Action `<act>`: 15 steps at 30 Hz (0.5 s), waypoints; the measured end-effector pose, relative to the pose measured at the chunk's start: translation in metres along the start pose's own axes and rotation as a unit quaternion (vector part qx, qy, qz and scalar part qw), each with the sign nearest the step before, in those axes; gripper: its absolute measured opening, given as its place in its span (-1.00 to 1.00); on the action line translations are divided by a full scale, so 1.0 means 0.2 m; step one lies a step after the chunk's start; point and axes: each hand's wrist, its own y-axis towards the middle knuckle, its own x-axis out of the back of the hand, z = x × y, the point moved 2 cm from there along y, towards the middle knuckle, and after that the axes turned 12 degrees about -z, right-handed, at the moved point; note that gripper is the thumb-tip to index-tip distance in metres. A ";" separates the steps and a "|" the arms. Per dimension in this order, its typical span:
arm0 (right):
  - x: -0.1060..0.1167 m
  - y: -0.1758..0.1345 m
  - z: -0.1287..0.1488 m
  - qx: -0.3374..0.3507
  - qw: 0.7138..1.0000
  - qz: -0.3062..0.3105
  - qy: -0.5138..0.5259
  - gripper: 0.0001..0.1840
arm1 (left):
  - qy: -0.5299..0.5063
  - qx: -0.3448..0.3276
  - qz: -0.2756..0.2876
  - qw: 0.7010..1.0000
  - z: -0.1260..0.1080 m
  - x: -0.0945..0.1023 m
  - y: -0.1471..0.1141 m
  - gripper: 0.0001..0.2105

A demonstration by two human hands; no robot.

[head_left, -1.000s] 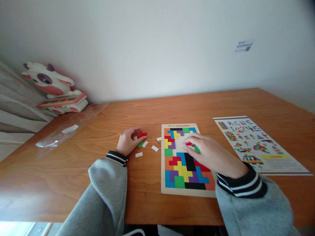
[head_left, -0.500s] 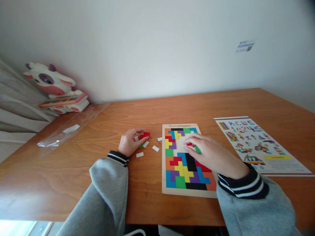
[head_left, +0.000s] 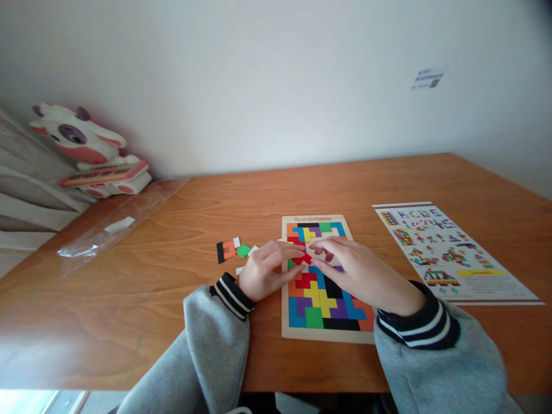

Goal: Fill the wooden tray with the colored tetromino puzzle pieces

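Observation:
A wooden puzzle board [head_left: 285, 322] lies on the table, filled for the most part with coloured block pieces; bare wood shows in its upper middle. Over its left upper part, my left hand [head_left: 266, 269] pinches a red puzzle piece [head_left: 304, 256] with thumb and fingertips. From the other side my right hand [head_left: 351, 261] closes its fingertips at the same red piece, its curled fingers partly hiding what is under them. Left of the board lie loose pieces: a black one [head_left: 220, 253], an orange one [head_left: 229, 249] and a green one [head_left: 243, 250], with small white tiles [head_left: 236, 242] among them.
A printed sheet of pattern pictures [head_left: 452, 253] lies right of the board. Clear plastic wrapping [head_left: 142, 210] is spread at the back left, near a toy cow with a keyboard [head_left: 92, 152]. The wall [head_left: 276, 86] closes off the table's back.
My left hand has moved right from the loose pieces to the board, bringing a red piece. My right hand has shifted slightly left toward it. The black and orange pieces are now uncovered.

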 end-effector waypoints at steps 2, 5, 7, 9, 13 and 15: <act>0.00 0.00 0.01 -0.003 1.000 -0.002 0.019 -0.74 | -0.003 -0.016 0.003 1.000 -0.02 -0.02 0.00 -0.77; -0.01 0.01 0.01 -0.008 1.000 -0.003 0.028 -0.68 | -0.001 -0.014 0.003 1.000 -0.03 -0.03 0.00 -0.76; -0.01 0.00 -0.01 -0.020 1.000 -0.003 0.023 -0.65 | 0.005 0.000 -0.003 1.000 -0.02 -0.04 -0.01 -0.77; -0.02 -0.01 -0.03 -0.031 0.999 0.002 0.011 -0.66 | 0.011 0.015 -0.003 1.000 0.00 -0.04 -0.02 -0.80; -0.04 -0.03 -0.06 -0.028 0.998 0.048 -0.030 -0.88 | 0.023 0.023 0.028 0.999 0.04 -0.06 -0.04 -0.86; -0.04 -0.04 -0.05 -0.023 0.997 0.071 -0.032 -0.84 | 0.025 0.027 0.049 0.998 0.05 -0.07 -0.05 -0.86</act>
